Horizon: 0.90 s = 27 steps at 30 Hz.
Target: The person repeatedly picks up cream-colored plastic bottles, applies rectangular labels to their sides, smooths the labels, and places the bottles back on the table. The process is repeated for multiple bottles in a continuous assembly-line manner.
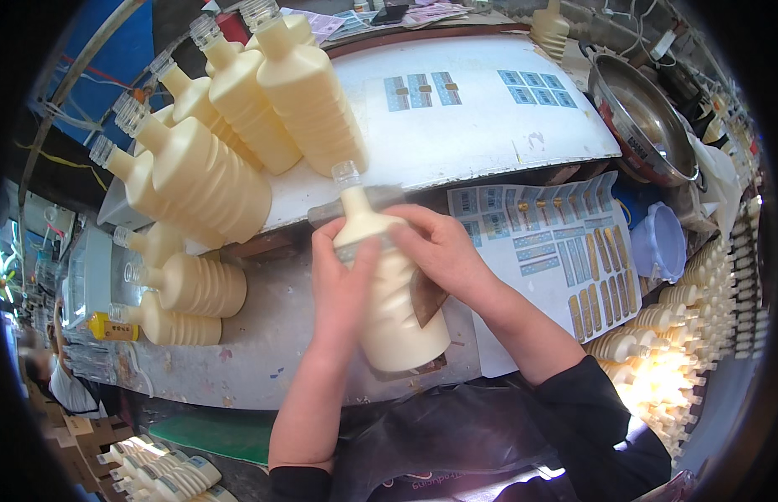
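Note:
A cream plastic bottle [397,335] with ribbed sides and a clear threaded neck lies in front of me, its neck pointing away. Across its shoulder runs a narrow pale strip label [361,248]. My left hand [343,263] grips the bottle's left side, its thumb on the strip and slightly blurred. From the right, my right hand [439,247] presses the strip's other end with its thumb. A flat brown scraper-like piece [428,299] sticks out below the right hand, which seems to hold it. Behind the bottle's neck is a grey pad [326,214], partly hidden.
Several cream bottles [309,100] stand at the upper left, others [200,284] below them. Sheets of blue and gold labels [544,293] lie on the right. Beyond are a metal pan [648,117] and a lilac bucket [659,243]. Many bottles [657,351] fill the lower right.

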Each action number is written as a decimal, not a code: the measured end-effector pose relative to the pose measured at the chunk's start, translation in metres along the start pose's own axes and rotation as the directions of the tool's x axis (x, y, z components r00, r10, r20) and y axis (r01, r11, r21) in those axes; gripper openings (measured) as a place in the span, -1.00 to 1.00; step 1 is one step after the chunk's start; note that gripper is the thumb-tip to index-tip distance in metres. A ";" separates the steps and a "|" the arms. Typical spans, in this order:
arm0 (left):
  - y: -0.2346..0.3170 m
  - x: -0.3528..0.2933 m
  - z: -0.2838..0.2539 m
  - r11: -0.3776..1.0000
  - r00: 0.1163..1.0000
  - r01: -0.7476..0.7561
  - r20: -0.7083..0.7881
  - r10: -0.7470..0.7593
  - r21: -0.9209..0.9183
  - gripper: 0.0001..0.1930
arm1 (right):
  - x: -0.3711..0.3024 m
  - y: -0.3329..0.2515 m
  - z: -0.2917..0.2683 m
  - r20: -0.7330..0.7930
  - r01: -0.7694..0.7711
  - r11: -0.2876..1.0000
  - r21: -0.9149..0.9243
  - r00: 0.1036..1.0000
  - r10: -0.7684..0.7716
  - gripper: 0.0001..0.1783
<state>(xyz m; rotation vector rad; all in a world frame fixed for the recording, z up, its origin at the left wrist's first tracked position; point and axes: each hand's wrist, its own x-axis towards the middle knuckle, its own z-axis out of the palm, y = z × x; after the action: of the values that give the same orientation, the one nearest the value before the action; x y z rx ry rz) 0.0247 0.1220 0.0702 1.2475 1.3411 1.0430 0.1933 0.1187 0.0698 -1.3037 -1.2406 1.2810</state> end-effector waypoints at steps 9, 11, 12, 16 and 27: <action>-0.005 0.001 0.000 0.996 1.000 0.002 0.011 -0.001 -0.090 -0.46 | -0.001 -0.001 -0.002 0.031 -0.003 1.000 0.009 1.000 0.003 -0.56; -0.004 0.001 0.000 0.998 1.000 -0.007 0.010 0.007 -0.064 -0.46 | 0.000 0.001 -0.003 0.036 -0.010 1.000 0.003 0.999 0.010 -0.57; -0.004 0.001 0.000 0.999 1.000 -0.011 0.010 0.012 -0.051 -0.46 | 0.000 0.002 -0.003 0.039 -0.014 1.000 0.000 0.999 0.014 -0.57; -0.005 0.002 -0.002 0.999 1.000 0.008 0.003 -0.008 -0.043 -0.46 | 0.003 0.006 -0.005 0.053 -0.014 0.992 0.125 0.999 0.008 -0.58; -0.007 0.000 0.000 1.000 0.999 -0.022 -0.028 0.022 0.017 -0.47 | 0.005 0.010 0.001 -0.038 0.055 0.998 -0.018 0.998 -0.056 -0.59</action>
<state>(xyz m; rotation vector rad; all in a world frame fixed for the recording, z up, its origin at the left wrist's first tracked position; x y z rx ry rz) 0.0242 0.1214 0.0633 1.2665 1.3624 1.0702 0.1926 0.1224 0.0592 -1.2917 -1.2551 1.2035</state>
